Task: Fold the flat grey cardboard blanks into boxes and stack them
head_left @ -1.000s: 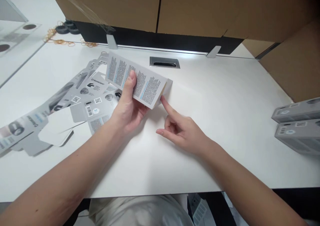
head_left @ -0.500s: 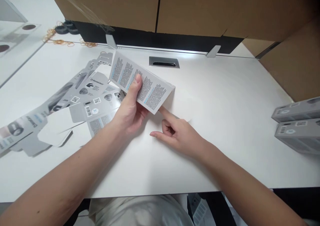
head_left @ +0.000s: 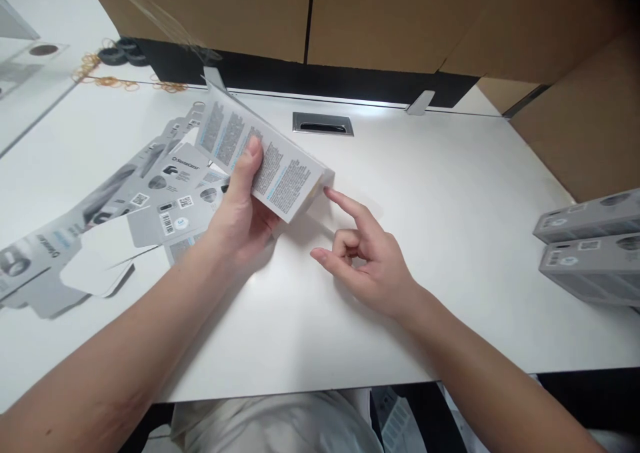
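Observation:
My left hand (head_left: 240, 216) grips a grey printed carton (head_left: 260, 159) just above the white table (head_left: 440, 193), thumb lying across its text-covered face. The carton slants from upper left down to the right. My right hand (head_left: 367, 256) sits beside its right end, index finger stretched out with the tip touching the carton's end, the other fingers curled and the thumb pointing left. Nothing is in that hand.
Several flat unfolded grey cartons (head_left: 125, 199) are spread over the table's left side. Two assembled grey boxes (head_left: 590, 246) are stacked at the right edge. Rubber bands (head_left: 100, 73) and black rings lie at the back left. Brown cardboard walls (head_left: 390, 19) close the back and right; a metal slot (head_left: 323, 124) sits mid-table.
The carton shifted slightly left and up in my left hand. My right index finger moved from under the carton's end to its right end tip.

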### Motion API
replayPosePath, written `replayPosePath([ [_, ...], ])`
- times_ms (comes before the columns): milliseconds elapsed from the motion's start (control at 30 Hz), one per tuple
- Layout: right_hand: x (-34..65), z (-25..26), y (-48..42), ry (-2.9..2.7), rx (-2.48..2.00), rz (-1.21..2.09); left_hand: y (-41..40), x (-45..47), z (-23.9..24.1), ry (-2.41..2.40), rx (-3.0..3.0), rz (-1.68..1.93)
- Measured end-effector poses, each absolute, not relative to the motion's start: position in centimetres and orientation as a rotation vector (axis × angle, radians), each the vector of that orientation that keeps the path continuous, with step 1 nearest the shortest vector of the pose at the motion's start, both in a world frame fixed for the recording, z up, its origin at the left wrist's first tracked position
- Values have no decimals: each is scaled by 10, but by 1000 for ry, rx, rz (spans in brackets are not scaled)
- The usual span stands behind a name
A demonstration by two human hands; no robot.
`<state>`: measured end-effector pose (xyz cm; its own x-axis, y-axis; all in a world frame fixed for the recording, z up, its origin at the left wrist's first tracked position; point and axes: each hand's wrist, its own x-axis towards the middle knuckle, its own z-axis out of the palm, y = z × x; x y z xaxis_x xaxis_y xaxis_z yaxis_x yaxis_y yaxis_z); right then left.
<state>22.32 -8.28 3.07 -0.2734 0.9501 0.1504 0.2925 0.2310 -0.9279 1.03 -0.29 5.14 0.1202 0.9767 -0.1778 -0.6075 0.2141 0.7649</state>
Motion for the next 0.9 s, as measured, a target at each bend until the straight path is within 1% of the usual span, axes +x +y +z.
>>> replayPosePath([
  [200,224,27,-81,-1713,-1171,1223,-4,9,45,771,710,1215],
  [500,226,22,-76,-1722,-1187,1286,-6,11,48,762,778,1187],
  [600,227,24,-76,-1728,-1161,1223,-6,11,50,761,751,1231],
  [700,227,27,-77,-1668,-1123,1060,-2,9,51,771,695,1334],
  [800,228,30,-73,-1519,-1147,854,5,3,50,788,657,1439],
  [900,233,27,-66,-1355,-1237,778,10,-1,50,802,661,1493],
])
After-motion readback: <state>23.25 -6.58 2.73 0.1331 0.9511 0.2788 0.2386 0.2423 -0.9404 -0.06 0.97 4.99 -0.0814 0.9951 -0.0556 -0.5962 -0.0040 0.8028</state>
